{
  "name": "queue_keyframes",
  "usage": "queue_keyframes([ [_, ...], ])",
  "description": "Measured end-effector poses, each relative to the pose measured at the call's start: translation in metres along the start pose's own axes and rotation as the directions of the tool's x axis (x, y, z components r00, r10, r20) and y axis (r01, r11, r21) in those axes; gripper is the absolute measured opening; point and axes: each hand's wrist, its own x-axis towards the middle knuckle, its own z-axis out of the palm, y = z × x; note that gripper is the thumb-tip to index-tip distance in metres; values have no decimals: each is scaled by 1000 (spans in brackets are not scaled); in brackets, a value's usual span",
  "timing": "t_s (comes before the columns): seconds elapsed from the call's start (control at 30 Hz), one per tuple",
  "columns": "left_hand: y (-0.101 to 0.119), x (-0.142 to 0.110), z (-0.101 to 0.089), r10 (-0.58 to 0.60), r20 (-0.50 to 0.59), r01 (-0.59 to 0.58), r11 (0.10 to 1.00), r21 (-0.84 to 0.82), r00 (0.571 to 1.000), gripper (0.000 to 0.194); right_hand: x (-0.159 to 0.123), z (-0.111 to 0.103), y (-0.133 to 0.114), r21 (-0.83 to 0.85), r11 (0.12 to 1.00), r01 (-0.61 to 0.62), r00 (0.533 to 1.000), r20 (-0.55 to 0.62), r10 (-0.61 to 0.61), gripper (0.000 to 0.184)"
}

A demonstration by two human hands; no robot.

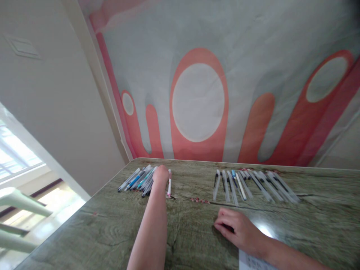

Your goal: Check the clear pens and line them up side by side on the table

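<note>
At the right edge of a pile of pens [140,180], my left hand [161,174] reaches to the far side of the table. Its back faces me and hides most of the fingers, so any grip is out of sight. A white pen with pink ends [169,183] lies just right of this hand, close to its edge; contact is unclear. My right hand [232,227] rests on the table with fingers curled in and thumb against them, nothing visible inside. Beyond it lies a spread row of mostly clear-barrelled pens [227,186], including a blue-and-white pen [235,179].
The wood-patterned table [191,221] meets a wall with a red and grey mural [199,150] behind it. A printed paper sheet [251,262] lies partly under my right wrist. Pale green chair parts [22,202] stand off the table's left side.
</note>
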Motion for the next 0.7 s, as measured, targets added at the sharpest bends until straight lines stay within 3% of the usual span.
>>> queue_keyframes([
  [0.33, 8, -2, 1, -92, 11, 91, 993, 75, 996, 35, 1, -1, -2, -11, 1000, -5, 1000, 3, 5, 23],
  [0.53, 10, -4, -21, -122, -48, 123, 992, 16, 991, 27, 1, -1, 0, -21, 1000, -8, 1000, -6, 8, 22],
  [0.63, 26, -8, -31, 34, -120, -51, 989, -140, 992, 18, 2, -2, -1, 16, 1000, -11, 1000, -15, 11, 22],
  [0.7, 48, -15, -32, 194, -166, -239, 915, -324, 967, 19, 3, -3, -2, 71, 997, -32, 998, -60, 36, 22],
])
